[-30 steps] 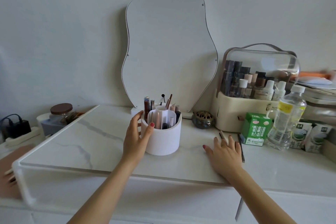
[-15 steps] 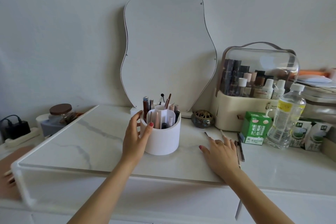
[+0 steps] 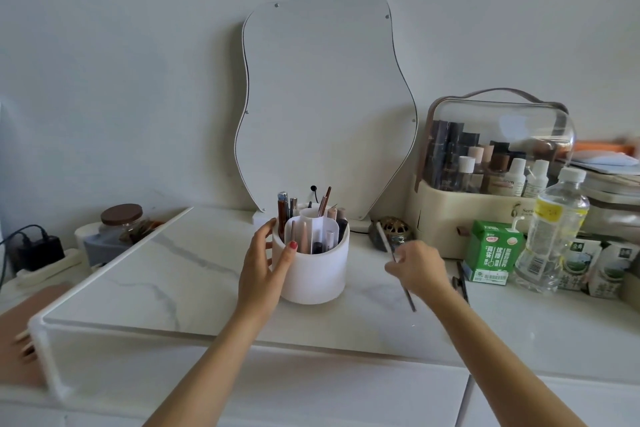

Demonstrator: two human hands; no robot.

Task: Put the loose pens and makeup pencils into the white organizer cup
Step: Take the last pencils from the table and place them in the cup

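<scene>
The white organizer cup [image 3: 313, 277] stands at the middle of the marble top, with several pens and makeup pencils upright in its compartments. My left hand [image 3: 263, 267] grips the cup's left side, thumb on the rim. My right hand [image 3: 417, 267] hovers to the right of the cup and pinches a thin grey makeup pencil [image 3: 384, 237], which is tilted with its upper end toward the back. A dark pen [image 3: 460, 284] lies flat on the top just right of that hand.
A wavy mirror [image 3: 325, 97] leans on the wall behind the cup. On the right stand a clear-lidded cosmetics case [image 3: 485, 211], a green carton [image 3: 491, 253] and a water bottle [image 3: 550, 236]. A small brass holder [image 3: 393, 229] sits behind my right hand. A jar [image 3: 121, 222] stands left.
My right hand was flat on the loose pencils; it has closed on one and lifted it off the top toward the cup. My left hand stays on the cup.
</scene>
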